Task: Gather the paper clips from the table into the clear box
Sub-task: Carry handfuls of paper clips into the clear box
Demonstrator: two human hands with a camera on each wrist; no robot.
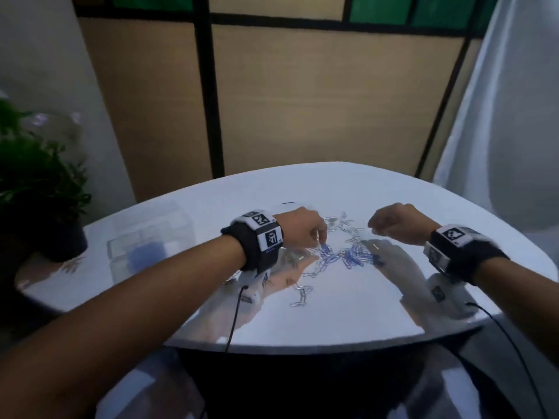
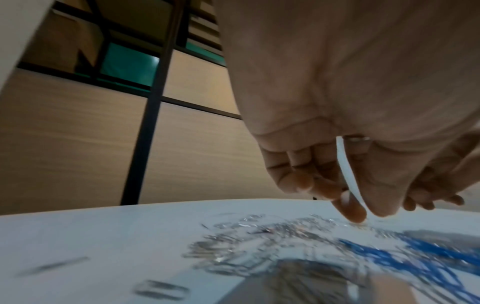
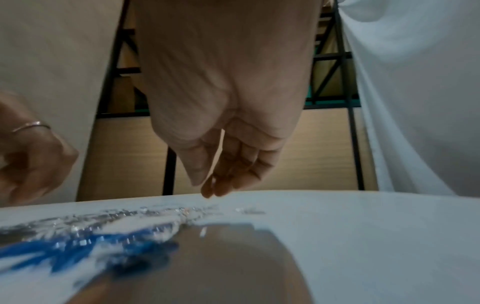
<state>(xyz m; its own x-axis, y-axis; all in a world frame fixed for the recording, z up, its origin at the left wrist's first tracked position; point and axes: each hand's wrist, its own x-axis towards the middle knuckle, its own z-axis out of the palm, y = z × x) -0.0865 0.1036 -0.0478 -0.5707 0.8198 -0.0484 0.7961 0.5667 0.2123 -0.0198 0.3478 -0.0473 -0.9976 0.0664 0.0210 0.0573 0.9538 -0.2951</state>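
While paper clips (image 1: 341, 252) litter the table (image 1: 363, 313), the clear box (image 1: 145, 237) holds something blue.

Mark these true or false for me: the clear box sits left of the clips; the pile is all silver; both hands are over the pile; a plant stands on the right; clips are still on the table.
1. The clear plastic box sits left of the scattered silver and blue paper clips: true.
2. The pile is all silver: false, some clips are blue.
3. The left hand and right hand are over the pile: true.
4. The green potted plant stands on the right: false, far left.
5. Clips remain on the glossy white table: true.
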